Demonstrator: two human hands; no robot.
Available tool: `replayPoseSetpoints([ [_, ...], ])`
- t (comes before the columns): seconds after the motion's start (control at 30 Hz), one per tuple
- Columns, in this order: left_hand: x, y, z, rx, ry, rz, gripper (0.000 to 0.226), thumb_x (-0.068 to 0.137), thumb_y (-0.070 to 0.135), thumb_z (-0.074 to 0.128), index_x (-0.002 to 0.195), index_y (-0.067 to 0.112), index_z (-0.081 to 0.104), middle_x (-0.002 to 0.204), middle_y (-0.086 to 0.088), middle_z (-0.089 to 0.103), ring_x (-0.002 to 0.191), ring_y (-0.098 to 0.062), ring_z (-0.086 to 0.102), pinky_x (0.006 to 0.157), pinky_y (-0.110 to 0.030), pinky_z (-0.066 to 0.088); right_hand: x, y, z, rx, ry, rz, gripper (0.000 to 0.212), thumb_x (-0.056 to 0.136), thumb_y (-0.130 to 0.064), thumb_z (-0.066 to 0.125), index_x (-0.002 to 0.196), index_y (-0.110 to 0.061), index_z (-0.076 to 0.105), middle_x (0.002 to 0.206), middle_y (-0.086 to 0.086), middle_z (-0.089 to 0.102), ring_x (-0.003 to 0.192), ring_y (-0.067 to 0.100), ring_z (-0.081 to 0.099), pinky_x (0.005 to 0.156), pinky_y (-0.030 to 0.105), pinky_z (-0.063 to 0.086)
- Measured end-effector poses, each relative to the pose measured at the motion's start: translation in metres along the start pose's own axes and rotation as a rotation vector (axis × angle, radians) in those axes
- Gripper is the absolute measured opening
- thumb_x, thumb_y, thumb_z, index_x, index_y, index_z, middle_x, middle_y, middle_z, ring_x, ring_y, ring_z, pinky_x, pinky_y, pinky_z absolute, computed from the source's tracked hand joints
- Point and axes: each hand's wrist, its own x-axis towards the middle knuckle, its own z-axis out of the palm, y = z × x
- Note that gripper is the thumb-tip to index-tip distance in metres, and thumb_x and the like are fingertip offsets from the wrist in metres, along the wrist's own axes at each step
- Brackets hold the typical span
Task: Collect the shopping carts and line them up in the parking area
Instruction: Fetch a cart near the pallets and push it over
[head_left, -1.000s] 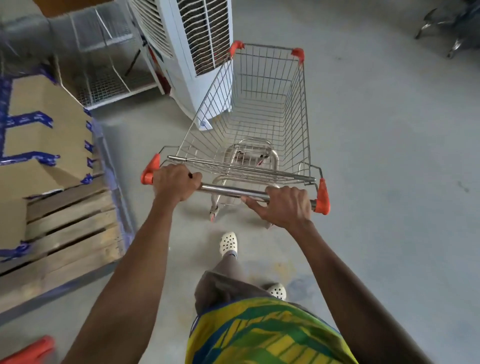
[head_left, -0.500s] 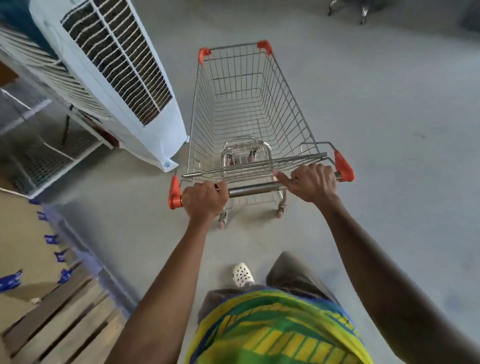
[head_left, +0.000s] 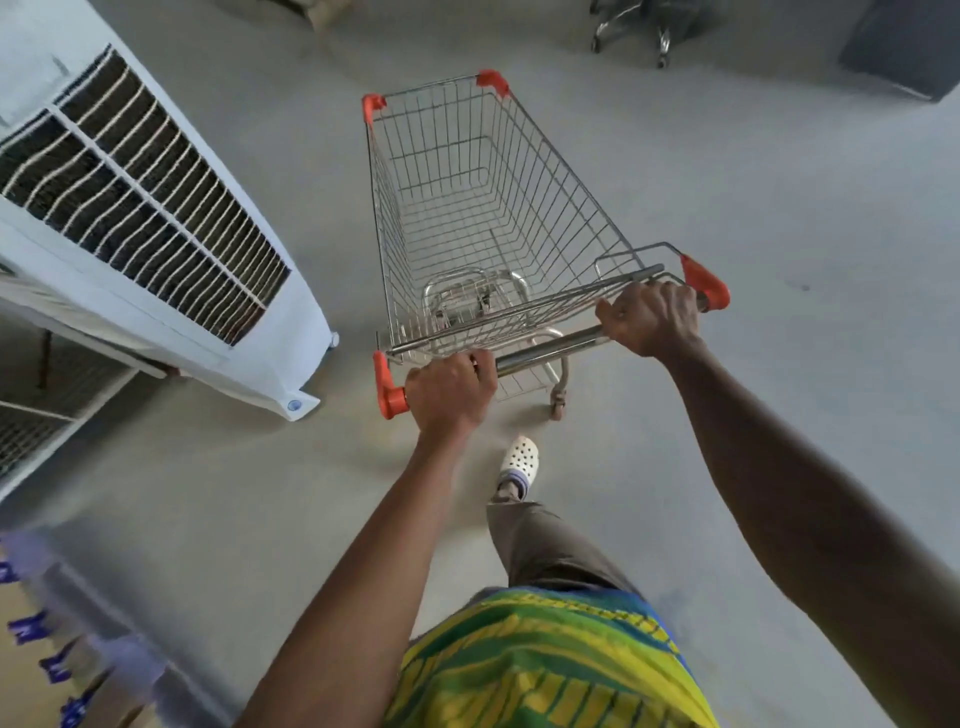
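An empty wire shopping cart (head_left: 467, 208) with orange corner caps stands on the grey floor in front of me, its basket pointing away. Its metal handle bar (head_left: 545, 351) runs between two orange end caps. My left hand (head_left: 449, 392) grips the bar near its left end. My right hand (head_left: 649, 317) grips the bar near its right end. The handle slants up to the right. One rear wheel (head_left: 557, 405) shows under the basket.
A large white air cooler (head_left: 156, 249) with louvred vents stands close on the cart's left. A chair base with chrome legs (head_left: 631, 28) and a dark box (head_left: 904, 47) sit at the far right. Cardboard with blue print (head_left: 47, 660) lies lower left. Grey floor (head_left: 779, 218) lies ahead.
The cart has swung round to the right, away from the air cooler, with both hands on the bar. The pallet and cardboard boxes have slid out of view at lower left.
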Motion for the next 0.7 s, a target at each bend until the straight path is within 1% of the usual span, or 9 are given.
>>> replayPoseSetpoints([
  [0.03, 0.018, 0.005, 0.001, 0.000, -0.026, 0.004, 0.051, 0.097, 0.032, 0.042, 0.062, 0.007, 0.070, 0.056, -0.011, 0.065, 0.047, -0.024, 0.047, 0.061, -0.031, 0.033, 0.021, 0.001, -0.001, 0.002, -0.009, 0.007, 0.057, 0.097, -0.053, 0.040, 0.078, -0.014, 0.077, 0.082, 0.017, 0.073, 0.076, 0.034, 0.068, 0.069, 0.036, 0.040],
  [0.1, 0.056, 0.015, 0.002, 0.003, -0.035, 0.005, 0.049, 0.100, 0.032, 0.042, 0.070, 0.006, 0.072, 0.066, -0.014, 0.070, 0.056, -0.029, 0.060, 0.064, -0.033, 0.038, 0.063, 0.003, -0.004, 0.013, -0.034, 0.023, 0.054, 0.096, -0.048, 0.042, 0.076, -0.011, 0.074, 0.080, 0.017, 0.072, 0.069, 0.031, 0.061, 0.067, 0.034, 0.037],
  [0.17, 0.094, 0.022, 0.003, 0.011, -0.010, -0.014, 0.051, 0.100, 0.033, 0.039, 0.074, 0.006, 0.073, 0.071, -0.017, 0.072, 0.067, -0.033, 0.069, 0.066, -0.034, 0.042, 0.106, 0.001, -0.009, 0.014, -0.052, 0.049, 0.049, 0.095, -0.044, 0.045, 0.077, -0.007, 0.072, 0.084, 0.021, 0.072, 0.074, 0.035, 0.066, 0.068, 0.036, 0.040],
  [0.2, 0.112, 0.024, 0.004, 0.016, 0.004, -0.025, 0.053, 0.099, 0.034, 0.037, 0.073, 0.005, 0.073, 0.070, -0.017, 0.072, 0.067, -0.033, 0.069, 0.064, -0.034, 0.040, 0.127, -0.001, -0.012, 0.017, -0.061, 0.062, 0.048, 0.094, -0.043, 0.047, 0.078, -0.006, 0.071, 0.086, 0.022, 0.072, 0.079, 0.038, 0.069, 0.070, 0.037, 0.043],
  [0.3, 0.163, 0.027, 0.007, 0.034, 0.073, -0.061, 0.056, 0.095, 0.032, 0.036, 0.057, 0.005, 0.068, 0.055, -0.015, 0.066, 0.052, -0.031, 0.065, 0.056, -0.030, 0.033, 0.186, -0.011, -0.018, 0.041, -0.083, 0.066, 0.043, 0.093, -0.040, 0.048, 0.081, -0.004, 0.069, 0.094, 0.024, 0.073, 0.088, 0.041, 0.070, 0.074, 0.039, 0.046],
  [0.37, 0.196, 0.025, 0.009, 0.034, 0.126, -0.081, 0.051, 0.091, 0.028, 0.045, 0.049, 0.007, 0.064, 0.046, -0.011, 0.060, 0.041, -0.027, 0.059, 0.053, -0.026, 0.030, 0.222, -0.019, -0.022, 0.052, -0.089, 0.062, 0.042, 0.093, -0.038, 0.049, 0.087, -0.002, 0.070, 0.100, 0.026, 0.072, 0.093, 0.042, 0.070, 0.076, 0.040, 0.047],
  [0.47, 0.245, 0.020, 0.010, 0.049, 0.112, -0.108, 0.045, 0.089, 0.024, 0.060, 0.047, 0.009, 0.062, 0.044, -0.009, 0.058, 0.039, -0.025, 0.056, 0.052, -0.025, 0.028, 0.274, -0.031, -0.024, 0.069, -0.090, 0.046, 0.043, 0.094, -0.037, 0.047, 0.089, -0.002, 0.071, 0.102, 0.025, 0.072, 0.095, 0.042, 0.069, 0.078, 0.040, 0.048],
  [0.57, 0.296, 0.010, 0.013, 0.060, 0.106, -0.128, 0.044, 0.089, 0.023, 0.062, 0.047, 0.008, 0.062, 0.044, -0.009, 0.058, 0.038, -0.025, 0.056, 0.049, -0.024, 0.035, 0.325, -0.044, -0.022, 0.072, -0.098, 0.039, 0.043, 0.094, -0.038, 0.045, 0.086, -0.005, 0.071, 0.098, 0.023, 0.073, 0.092, 0.041, 0.069, 0.076, 0.039, 0.047],
  [0.7, 0.370, -0.007, 0.013, 0.083, 0.128, -0.118, 0.044, 0.088, 0.022, 0.064, 0.047, 0.009, 0.062, 0.041, -0.007, 0.055, 0.036, -0.022, 0.051, 0.051, -0.024, 0.030, 0.395, -0.067, -0.016, 0.079, -0.098, 0.050, 0.044, 0.093, -0.040, 0.044, 0.087, -0.005, 0.071, 0.096, 0.022, 0.072, 0.089, 0.040, 0.069, 0.078, 0.040, 0.048],
])
